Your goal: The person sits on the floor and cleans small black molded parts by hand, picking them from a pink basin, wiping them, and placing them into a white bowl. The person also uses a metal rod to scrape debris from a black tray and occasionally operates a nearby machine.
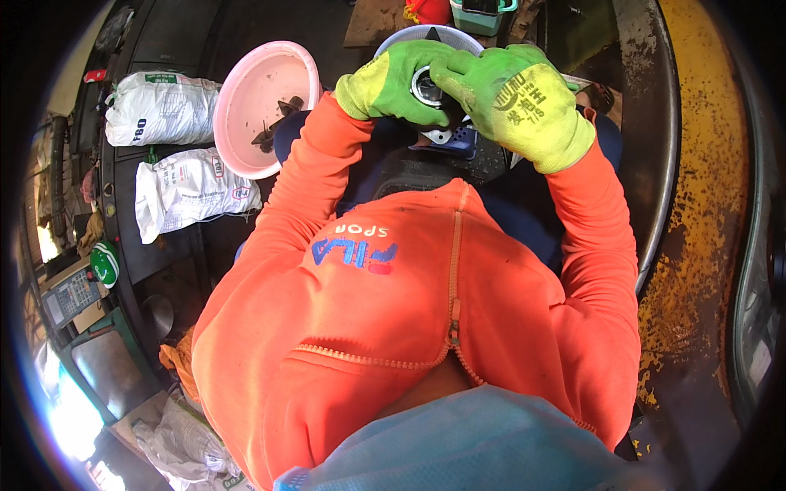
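Observation:
Both of my hands wear green and yellow work gloves and meet in front of me at the top of the view. Fingers of my left hand (391, 85) curl round a dark round part with a bright silvery ring (426, 87). From the other side my right hand (524, 108) closes on the same part, its fingers over the edge. The gloves hide most of the part, so its full shape does not show. Just beneath it are a small metal plate (440, 136) and a blue piece with holes (465, 146).
A pink basin (232, 141) with several dark parts stands left, beside two white printed sacks (176, 110). Beyond my hands is a pale blue basin (401, 35), then a green-rimmed container (476, 22). A worn yellow metal surface (692, 213) runs along the right.

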### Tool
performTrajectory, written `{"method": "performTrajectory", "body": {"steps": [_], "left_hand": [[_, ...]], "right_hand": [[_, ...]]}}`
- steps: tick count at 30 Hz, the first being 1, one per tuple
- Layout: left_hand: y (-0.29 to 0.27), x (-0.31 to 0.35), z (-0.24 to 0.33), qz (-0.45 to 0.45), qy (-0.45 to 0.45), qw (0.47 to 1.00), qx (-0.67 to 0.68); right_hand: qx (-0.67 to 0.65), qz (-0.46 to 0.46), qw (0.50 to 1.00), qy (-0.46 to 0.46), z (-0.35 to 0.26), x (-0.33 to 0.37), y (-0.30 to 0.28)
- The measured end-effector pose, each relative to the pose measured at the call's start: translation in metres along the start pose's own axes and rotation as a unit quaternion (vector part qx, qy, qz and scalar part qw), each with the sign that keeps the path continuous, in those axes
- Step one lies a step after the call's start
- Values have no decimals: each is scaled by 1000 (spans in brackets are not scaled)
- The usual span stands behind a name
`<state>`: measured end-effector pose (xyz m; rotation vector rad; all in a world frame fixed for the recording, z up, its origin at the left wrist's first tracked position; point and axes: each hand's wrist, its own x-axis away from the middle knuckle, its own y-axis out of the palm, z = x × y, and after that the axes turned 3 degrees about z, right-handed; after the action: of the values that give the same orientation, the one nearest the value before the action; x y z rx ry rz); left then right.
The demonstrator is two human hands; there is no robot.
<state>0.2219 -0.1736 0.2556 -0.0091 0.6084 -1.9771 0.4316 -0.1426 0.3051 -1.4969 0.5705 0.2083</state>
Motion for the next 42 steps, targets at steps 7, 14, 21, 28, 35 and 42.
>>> {"method": "performTrajectory", "body": {"steps": [7,14,21,28,35,42], "left_hand": [[-2,1,10,-7,-26,999,30],[-5,0,-2,-45,52,998,-3],[-7,2,-4,-21,59,998,26],[-7,2,2,-26,21,999,21],[-5,8,5,-26,-52,997,41],[-13,8,13,113,-3,993,18]], "right_hand": [[44,-35,998,30,0,2,-3],[45,19,999,-6,1,-2,-4],[62,16,998,-24,1,-6,-5],[92,-17,995,-20,-1,-7,-5],[65,-4,997,-30,-3,-6,-1],[-87,148,976,131,22,15,-6]]}}
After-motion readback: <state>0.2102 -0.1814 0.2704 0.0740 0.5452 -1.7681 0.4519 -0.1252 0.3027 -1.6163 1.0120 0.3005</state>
